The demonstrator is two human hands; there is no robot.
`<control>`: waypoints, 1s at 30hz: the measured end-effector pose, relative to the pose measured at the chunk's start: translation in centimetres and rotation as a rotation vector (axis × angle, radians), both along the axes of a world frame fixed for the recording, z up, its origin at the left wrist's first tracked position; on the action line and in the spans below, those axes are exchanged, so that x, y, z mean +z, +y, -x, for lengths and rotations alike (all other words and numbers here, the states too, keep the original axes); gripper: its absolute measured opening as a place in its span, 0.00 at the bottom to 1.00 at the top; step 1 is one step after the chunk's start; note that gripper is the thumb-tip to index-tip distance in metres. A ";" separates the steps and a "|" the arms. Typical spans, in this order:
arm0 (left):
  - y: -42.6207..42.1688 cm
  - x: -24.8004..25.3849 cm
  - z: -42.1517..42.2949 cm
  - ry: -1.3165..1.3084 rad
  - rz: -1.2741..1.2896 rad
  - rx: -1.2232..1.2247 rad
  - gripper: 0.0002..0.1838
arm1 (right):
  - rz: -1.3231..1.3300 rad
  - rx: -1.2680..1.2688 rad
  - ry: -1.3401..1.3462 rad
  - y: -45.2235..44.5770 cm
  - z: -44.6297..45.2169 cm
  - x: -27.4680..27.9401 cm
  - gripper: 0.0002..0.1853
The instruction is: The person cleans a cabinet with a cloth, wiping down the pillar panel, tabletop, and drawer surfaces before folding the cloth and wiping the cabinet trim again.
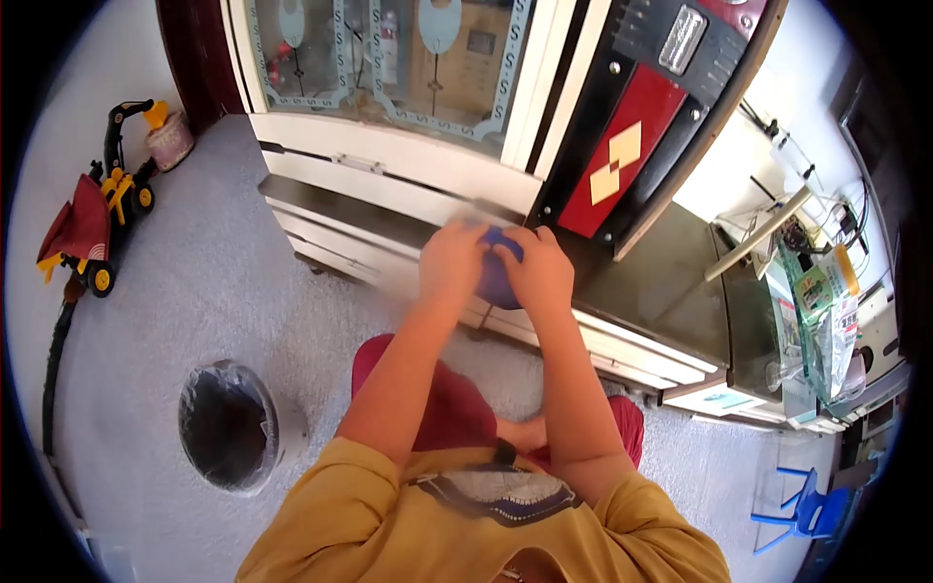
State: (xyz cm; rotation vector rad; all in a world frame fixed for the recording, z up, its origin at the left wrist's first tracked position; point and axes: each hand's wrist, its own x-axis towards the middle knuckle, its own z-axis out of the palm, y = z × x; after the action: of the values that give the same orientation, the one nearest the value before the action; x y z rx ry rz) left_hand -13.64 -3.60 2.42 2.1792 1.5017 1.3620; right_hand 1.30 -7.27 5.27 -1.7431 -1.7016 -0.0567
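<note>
Both of my hands are in front of me, close to the front of a cream cabinet [408,199]. Between them is a rounded dark-blue thing [499,282], blurred, whose kind I cannot make out. My left hand [450,257] grips its left side with bent fingers. On the other side, my right hand [542,270] wraps its upper right part, thumb towards the middle. The fingertips of both hands nearly meet at its top. My palms hide part of its sides.
A lined trash bin [277,428] stands on the floor to the left. Farther left is a toy excavator truck [121,199]. A dark countertop [646,291] holding bags and cables runs along the right. A blue chair [812,510] is at lower right.
</note>
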 end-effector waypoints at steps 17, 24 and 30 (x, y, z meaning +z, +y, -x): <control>3.5 3.9 -0.8 -0.307 -0.407 0.026 0.29 | -0.504 -0.056 0.030 3.1 2.9 2.8 0.19; 2.6 -2.4 -0.8 -0.750 -0.057 -0.056 0.16 | -0.345 -0.029 -0.075 2.4 3.4 -2.6 0.18; 1.7 -3.8 1.2 -0.295 -0.095 0.059 0.26 | -0.240 -0.042 -0.140 1.2 4.2 -2.8 0.19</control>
State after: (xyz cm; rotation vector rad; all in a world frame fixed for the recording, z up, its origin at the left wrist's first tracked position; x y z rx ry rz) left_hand -14.89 -1.87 -1.39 1.8919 1.4253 1.7185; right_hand -2.87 -6.02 2.50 -1.6257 -1.6794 -0.3947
